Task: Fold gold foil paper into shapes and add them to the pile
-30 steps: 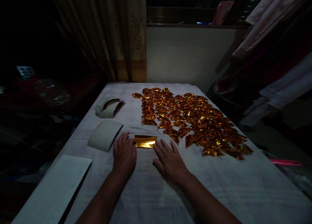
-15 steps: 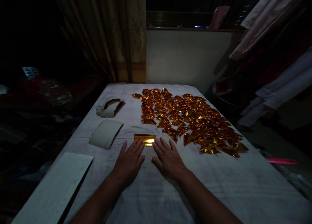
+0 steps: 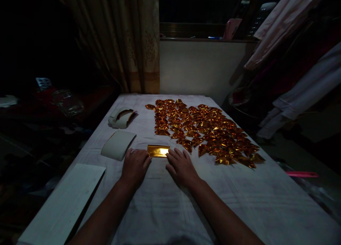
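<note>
A folded strip of shiny gold foil paper [image 3: 159, 151] lies flat on the white cloth between my two hands. My left hand [image 3: 135, 166] is at its left end, with curled fingers and the thumb close to the index finger at the strip's edge. At the right end rests my right hand [image 3: 182, 166], its fingers loosely bent on the cloth, thumb apart and fingertips touching the foil. Beyond my right hand lie many folded gold foil pieces [image 3: 202, 124], packed in rows.
On the left lie a curved pale card stack [image 3: 118, 145], another curved pale piece [image 3: 122, 118] and a long white box or board [image 3: 64, 202]. A curtain [image 3: 144, 42] hangs behind the cloth-covered table [image 3: 226, 209]. Clothes [image 3: 306, 85] hang at right, above a pink handle [image 3: 302, 174].
My left hand's fingers have gone from stretched out over the foil to curled at its left end. My right fingers have drawn back and bent slightly. The view has shifted a little.
</note>
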Demonstrator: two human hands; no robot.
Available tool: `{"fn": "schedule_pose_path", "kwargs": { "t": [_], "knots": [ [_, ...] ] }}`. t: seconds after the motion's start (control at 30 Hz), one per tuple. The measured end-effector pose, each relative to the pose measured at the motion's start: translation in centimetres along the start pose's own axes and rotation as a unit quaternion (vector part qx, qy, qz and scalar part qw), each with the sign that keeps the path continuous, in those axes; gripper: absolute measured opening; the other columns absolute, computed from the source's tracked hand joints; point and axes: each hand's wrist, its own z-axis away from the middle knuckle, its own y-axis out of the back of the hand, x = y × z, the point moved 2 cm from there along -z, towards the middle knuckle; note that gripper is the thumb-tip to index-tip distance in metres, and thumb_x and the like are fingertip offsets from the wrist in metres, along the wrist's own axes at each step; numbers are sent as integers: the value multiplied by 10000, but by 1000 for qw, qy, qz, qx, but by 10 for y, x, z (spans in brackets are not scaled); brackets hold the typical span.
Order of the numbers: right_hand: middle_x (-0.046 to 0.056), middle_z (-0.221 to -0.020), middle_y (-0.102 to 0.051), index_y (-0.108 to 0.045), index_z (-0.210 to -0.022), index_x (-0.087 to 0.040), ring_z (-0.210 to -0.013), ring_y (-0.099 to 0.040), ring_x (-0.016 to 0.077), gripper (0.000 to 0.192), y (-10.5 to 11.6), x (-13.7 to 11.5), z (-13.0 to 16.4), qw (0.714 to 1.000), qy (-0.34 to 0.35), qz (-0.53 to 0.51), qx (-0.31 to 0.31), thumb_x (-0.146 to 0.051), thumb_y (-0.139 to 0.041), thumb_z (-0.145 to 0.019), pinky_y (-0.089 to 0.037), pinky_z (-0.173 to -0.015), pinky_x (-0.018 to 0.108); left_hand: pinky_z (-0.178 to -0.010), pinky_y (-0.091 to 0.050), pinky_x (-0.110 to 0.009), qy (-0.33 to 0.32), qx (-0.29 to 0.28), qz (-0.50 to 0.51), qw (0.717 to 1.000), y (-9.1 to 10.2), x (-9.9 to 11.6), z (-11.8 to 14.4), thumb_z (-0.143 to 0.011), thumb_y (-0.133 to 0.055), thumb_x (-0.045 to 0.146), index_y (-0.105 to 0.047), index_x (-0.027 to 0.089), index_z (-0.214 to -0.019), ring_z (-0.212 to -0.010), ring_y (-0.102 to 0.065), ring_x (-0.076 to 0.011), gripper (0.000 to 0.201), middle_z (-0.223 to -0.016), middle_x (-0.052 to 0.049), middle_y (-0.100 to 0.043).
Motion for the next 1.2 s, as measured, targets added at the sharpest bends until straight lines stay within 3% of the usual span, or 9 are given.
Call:
{"fn": "schedule_pose_path", "kwargs": {
  "t": [0.07, 0.13, 0.33, 0.67, 0.77, 0.83, 0.97, 1.07, 1.2],
  "knots": [
    [88, -1439, -572, -627, -1302, -239, -1381, -446, 297, 358, 0, 1, -4, 999, -13, -24, 21, -284, -548, -956, -303, -1135, 553, -989, -418, -452, 13, 14, 4, 1000, -3, -2, -6, -921, -570, 343, -683, 209, -926, -992, -644, -269, 175, -986, -70, -735],
    [81, -1377, -620, -677, -1206, -254, -1326, -500, 283, 297, -2, 3, -7, 998, -20, -44, 48, -245, -560, -933, -343, -1105, 521, -962, -439, -426, 32, 37, 8, 999, -8, -5, -9, -887, -615, 361, -669, 202, -1004, -1043, -619, -280, 205, -1044, -82, -711],
    [85, -1346, -634, -693, -1168, -248, -1275, -528, 275, 290, -11, 9, -7, 991, -9, -74, 107, -217, -555, -915, -357, -1085, 499, -1024, -412, -471, 100, 64, 33, 992, -21, -12, -7, -847, -676, 385, -632, 171, -1171, -1166, -552, -318, 392, -1221, -124, -655],
    [106, -1329, -638, -688, -1197, -248, -1266, -534, 275, 324, -14, 9, -4, 989, -3, -70, 127, -232, -519, -921, -372, -1078, 503, -1054, -382, -506, 122, 91, 143, 978, -20, -15, -8, -802, -674, 313, -662, 241, -844, -1129, -587, -294, 84, -1172, -68, -700],
    [112, -1326, -642, -695, -1193, -237, -1253, -546, 276, 331, -16, 11, -4, 984, -1, -80, 161, -239, -500, -925, -395, -1065, 497, -1076, -374, -508, 138, 109, 270, 947, -22, -19, -11, -757, -673, 314, -641, 240, -731, -1128, -600, -291, 84, -1126, -62, -724],
    [113, -1313, -651, -708, -1152, -224, -1239, -559, 271, 308, -15, 13, -3, 977, 2, -89, 196, -250, -492, -934, -412, -1057, 484, -1056, -414, -472, 150, 119, 356, 915, -23, -20, -11, -751, -662, 363, -643, 238, -758, -1150, -606, -283, 127, -1117, -66, -727],
    [115, -1272, -677, -711, -1082, -218, -1209, -589, 258, 277, -9, 16, -2, 961, 6, -115, 251, -249, -475, -941, -456, -1021, 454, -815, -546, -371, 182, 125, 432, 874, -25, -17, -10, -818, -584, 493, -611, 211, -907, -940, -697, -245, 296, -982, -72, -740],
    [111, -1252, -687, -693, -1129, -228, -1201, -600, 256, 299, -1, 16, -1, 952, -14, -144, 271, -262, -454, -954, -470, -1021, 459, -670, -553, -321, 194, 103, 499, 838, -23, -13, -8, -841, -567, 565, -558, 202, -985, -737, -703, -209, 390, -792, -27, -719],
    [106, -1228, -688, -639, -1274, -235, -1158, -624, 253, 380, 10, 15, -3, 942, -77, -199, 257, -332, -402, -993, -519, -980, 435, -636, -542, -287, 220, 45, 596, 771, -20, -12, -6, -740, -685, 629, -519, 208, -1157, -726, -697, -196, 616, -786, -1, -706]
  ]
}}
